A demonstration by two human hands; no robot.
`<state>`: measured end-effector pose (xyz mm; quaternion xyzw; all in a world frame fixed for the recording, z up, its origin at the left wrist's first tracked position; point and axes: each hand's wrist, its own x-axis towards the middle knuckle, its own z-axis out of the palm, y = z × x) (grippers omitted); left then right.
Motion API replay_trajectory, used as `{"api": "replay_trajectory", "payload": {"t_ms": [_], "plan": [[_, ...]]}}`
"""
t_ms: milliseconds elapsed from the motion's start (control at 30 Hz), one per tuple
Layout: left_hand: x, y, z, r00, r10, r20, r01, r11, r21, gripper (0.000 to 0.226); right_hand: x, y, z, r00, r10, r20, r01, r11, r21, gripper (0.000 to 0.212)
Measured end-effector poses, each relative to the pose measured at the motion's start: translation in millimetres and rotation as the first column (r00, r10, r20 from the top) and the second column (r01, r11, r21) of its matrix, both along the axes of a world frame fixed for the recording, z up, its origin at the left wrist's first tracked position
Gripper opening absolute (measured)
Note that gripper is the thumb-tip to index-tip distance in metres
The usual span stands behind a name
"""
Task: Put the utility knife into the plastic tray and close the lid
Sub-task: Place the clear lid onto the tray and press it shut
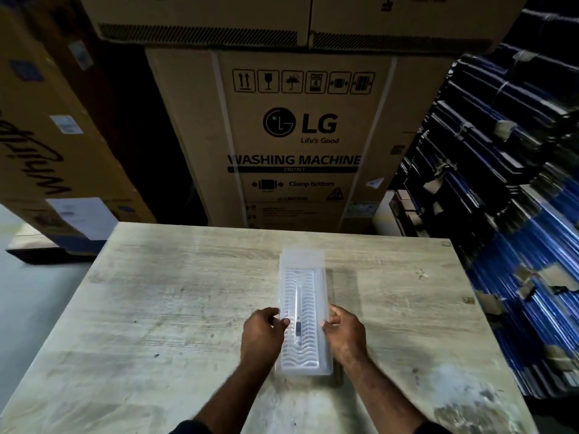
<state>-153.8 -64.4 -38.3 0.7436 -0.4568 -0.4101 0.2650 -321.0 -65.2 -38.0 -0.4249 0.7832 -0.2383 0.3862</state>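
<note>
A long clear plastic tray (303, 366) with a wavy ribbed floor lies lengthwise in the middle of the wooden table (156, 308). The utility knife (297, 321) rests inside along its length, a slim pale body with a dark slider. A clear lid (302, 260) sticks out past the tray's far end. My left hand (261, 335) holds the tray's left edge, thumb over the rim. My right hand (344, 333) grips the right edge. Whether the lid lies over the tray or only at the far end is hard to tell.
A tall cardboard washing machine box (297, 136) stands just behind the table, with more cartons (47, 120) at the left and above. Stacks of blue and black flat packs (501, 183) crowd the right side. The table's far edge lies close behind the tray.
</note>
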Motion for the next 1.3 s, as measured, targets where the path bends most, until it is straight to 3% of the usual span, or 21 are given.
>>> {"api": "replay_trajectory", "payload": {"t_ms": [133, 267, 433, 633, 733, 867, 1000, 1300], "plan": [[4, -5, -15, 0.999, 0.041, -0.005, -0.040, 0.997, 0.071, 0.035, -3, -9, -10, 1.000, -0.023, -0.004, 0.023, 1.000, 0.012, 0.039], [12, -9, -26, 0.985, 0.089, -0.147, -0.071, 0.990, 0.125, 0.018, -4, -11, -25, 0.994, -0.097, 0.049, 0.093, 0.993, 0.068, 0.033], [17, -14, -30, 0.945, 0.170, -0.279, -0.104, 0.966, 0.236, 0.017, -11, -17, -35, 0.964, -0.201, 0.171, 0.167, 0.966, 0.197, 0.014], [18, -11, -31, 0.947, 0.179, -0.268, -0.108, 0.959, 0.260, 0.016, -18, -31, -38, 0.974, -0.156, 0.164, 0.097, 0.942, 0.322, 0.013], [17, 6, -24, 0.960, 0.163, -0.227, -0.107, 0.965, 0.240, 0.021, -23, -51, -23, 0.964, -0.092, 0.248, -0.018, 0.913, 0.408, 0.016], [21, 34, -12, 0.967, 0.096, -0.236, -0.021, 0.954, 0.299, 0.032, -29, -105, -12, 0.982, -0.035, 0.185, -0.015, 0.966, 0.259, 0.032], [27, 44, -14, 0.973, 0.070, -0.219, 0.013, 0.934, 0.358, 0.040, -19, -158, -10, 0.973, -0.101, 0.205, 0.071, 0.986, 0.149, 0.035], [30, 38, -16, 0.950, 0.158, -0.270, -0.033, 0.909, 0.414, 0.045, -11, -201, -39, 0.930, -0.242, 0.276, 0.159, 0.944, 0.290, 0.033]]}}
